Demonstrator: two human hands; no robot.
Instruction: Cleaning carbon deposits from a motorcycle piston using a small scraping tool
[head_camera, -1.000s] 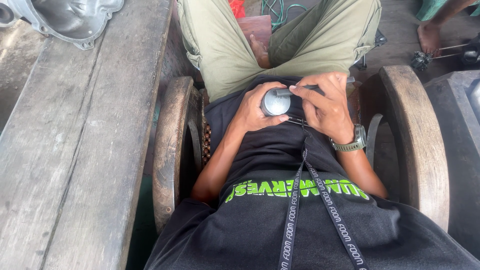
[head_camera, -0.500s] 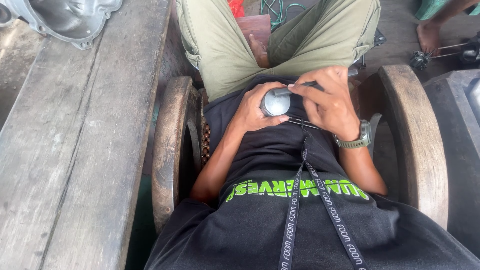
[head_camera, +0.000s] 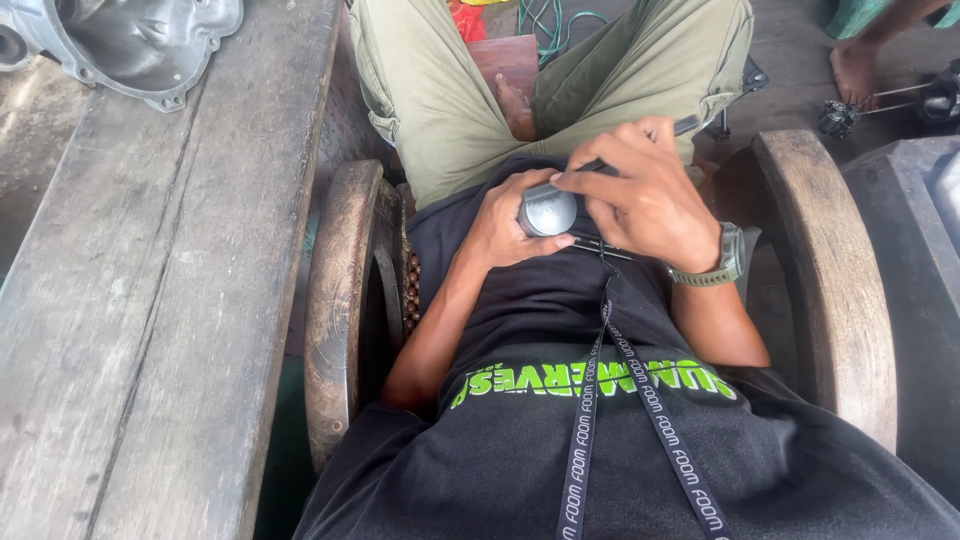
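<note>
Barely shifted: left hand (head_camera: 505, 228) gripping round grey metal cylinder (head_camera: 547, 211), right hand (head_camera: 648, 196) closed on thin dark tool (head_camera: 600, 163) at its rim; work apparently midway.

The round part (head_camera: 548, 210) is smooth, shiny metal. The bench (head_camera: 150, 300) is rough, grey wood. The shirt (head_camera: 560, 440) is soft black cloth.

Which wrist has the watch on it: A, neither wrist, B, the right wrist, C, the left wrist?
B: the green watch sits on the wrist of the right hand, which rests over the round metal part; the left hand has a bare wrist.
</note>
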